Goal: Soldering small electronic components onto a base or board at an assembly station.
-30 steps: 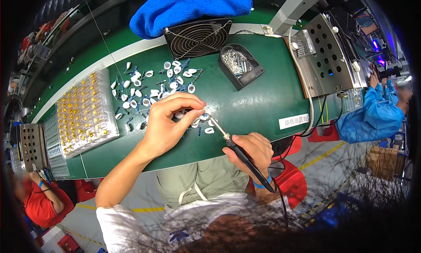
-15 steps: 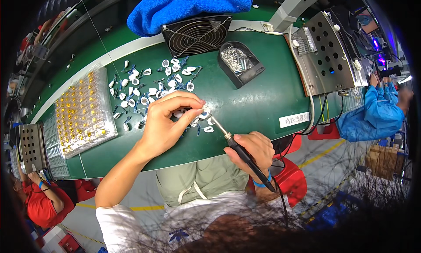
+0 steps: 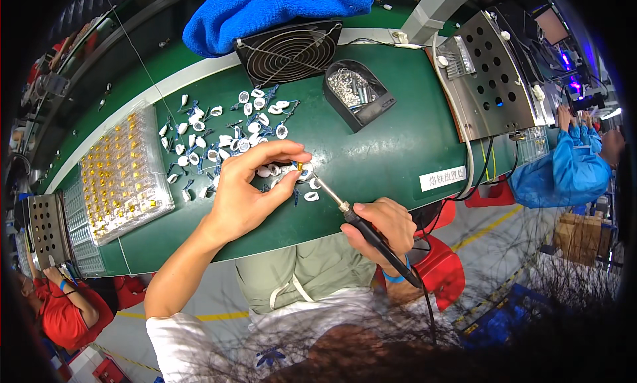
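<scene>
My left hand (image 3: 242, 194) pinches a small gold-coloured part (image 3: 300, 166) between thumb and index finger, just above the green bench. In my right hand (image 3: 390, 229) is a soldering iron (image 3: 366, 233) with a black handle, held like a pen. Its metal tip points up and left and ends close to the gold part; whether they touch I cannot tell. Beneath my left fingers lie a few white oval shells (image 3: 311, 196), partly hidden by the hand. Many more white shells with blue pieces (image 3: 255, 127) are scattered beyond it.
At left sits a clear tray (image 3: 164, 207) of gold parts. A black fan (image 3: 289, 54) and a blue towel (image 3: 279, 11) stand at the back. Right of them are a black bin (image 3: 363, 121) of metal bits and a perforated metal box (image 3: 472, 84). Co-workers sit at both sides.
My left index finger and thumb have spread slightly, and the gold part now shows between them. The soldering iron keeps nearly the same pose. The whole view has shifted a little.
</scene>
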`<control>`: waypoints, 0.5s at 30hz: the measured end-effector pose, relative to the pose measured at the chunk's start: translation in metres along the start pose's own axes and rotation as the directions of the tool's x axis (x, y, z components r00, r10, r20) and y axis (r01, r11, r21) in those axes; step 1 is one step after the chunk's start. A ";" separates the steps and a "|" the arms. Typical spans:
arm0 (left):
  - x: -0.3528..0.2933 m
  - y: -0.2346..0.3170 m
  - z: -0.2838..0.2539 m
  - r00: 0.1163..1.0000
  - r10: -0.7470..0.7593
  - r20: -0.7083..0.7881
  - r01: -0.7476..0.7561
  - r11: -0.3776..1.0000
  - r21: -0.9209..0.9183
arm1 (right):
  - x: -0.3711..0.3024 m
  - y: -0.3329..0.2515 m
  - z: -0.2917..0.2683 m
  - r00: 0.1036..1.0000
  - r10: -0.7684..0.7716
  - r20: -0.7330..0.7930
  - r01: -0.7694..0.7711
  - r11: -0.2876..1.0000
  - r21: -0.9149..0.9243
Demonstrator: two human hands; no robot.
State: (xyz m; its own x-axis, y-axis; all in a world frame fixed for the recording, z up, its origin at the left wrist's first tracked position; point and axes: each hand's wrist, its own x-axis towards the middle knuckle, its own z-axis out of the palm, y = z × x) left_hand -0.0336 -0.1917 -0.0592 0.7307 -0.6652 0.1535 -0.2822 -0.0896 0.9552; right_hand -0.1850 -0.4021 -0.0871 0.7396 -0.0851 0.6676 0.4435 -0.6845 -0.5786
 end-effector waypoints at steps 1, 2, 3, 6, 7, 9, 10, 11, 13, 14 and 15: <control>0.000 0.000 0.000 1.000 -0.002 0.006 0.002 1.000 -0.022 | 0.000 0.000 0.000 1.000 -0.001 0.000 0.001 1.000 -0.003; 0.000 0.001 -0.001 1.000 -0.002 0.006 0.002 1.000 -0.023 | 0.001 0.000 0.000 1.000 -0.006 0.001 0.006 1.000 -0.004; 0.000 0.001 -0.001 1.000 -0.021 0.013 0.021 0.999 -0.034 | 0.001 0.000 0.000 1.000 -0.006 0.004 0.006 1.000 0.002; 0.001 0.002 -0.001 0.999 -0.038 0.021 0.040 0.997 -0.062 | 0.002 0.001 0.001 1.000 -0.010 0.013 0.010 1.000 0.025; 0.001 0.002 -0.001 0.999 -0.043 0.023 0.045 0.996 -0.080 | 0.003 0.001 0.001 1.000 -0.013 0.015 0.013 1.000 0.019; 0.001 0.003 -0.002 0.999 -0.039 0.025 0.041 0.997 -0.071 | 0.003 0.001 0.002 1.000 -0.021 0.019 0.020 0.999 0.033; 0.001 0.003 -0.002 0.999 -0.041 0.028 0.043 0.997 -0.064 | 0.003 0.001 0.002 1.000 -0.024 0.018 0.023 0.999 0.029; 0.001 0.003 -0.001 0.999 -0.041 0.028 0.043 0.997 -0.064 | 0.003 0.001 0.002 0.999 -0.027 0.023 0.026 0.999 0.027; 0.001 0.002 -0.001 0.999 -0.026 0.020 0.027 0.997 -0.072 | 0.004 0.001 0.002 0.999 -0.029 0.028 0.028 0.999 0.025; 0.001 0.002 0.000 0.999 -0.026 0.020 0.028 0.997 -0.072 | 0.004 0.001 0.002 0.999 -0.032 0.033 0.031 0.999 0.024; 0.002 0.002 0.000 1.000 -0.019 0.003 0.019 0.997 -0.081 | 0.004 0.001 0.002 0.999 -0.032 0.037 0.031 0.999 0.027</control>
State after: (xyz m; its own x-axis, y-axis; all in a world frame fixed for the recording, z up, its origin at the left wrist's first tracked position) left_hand -0.0332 -0.1933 -0.0575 0.7341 -0.6656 0.1343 -0.2169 -0.0424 0.9753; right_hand -0.1807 -0.4019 -0.0857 0.7434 -0.0367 0.6679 0.4795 -0.6669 -0.5703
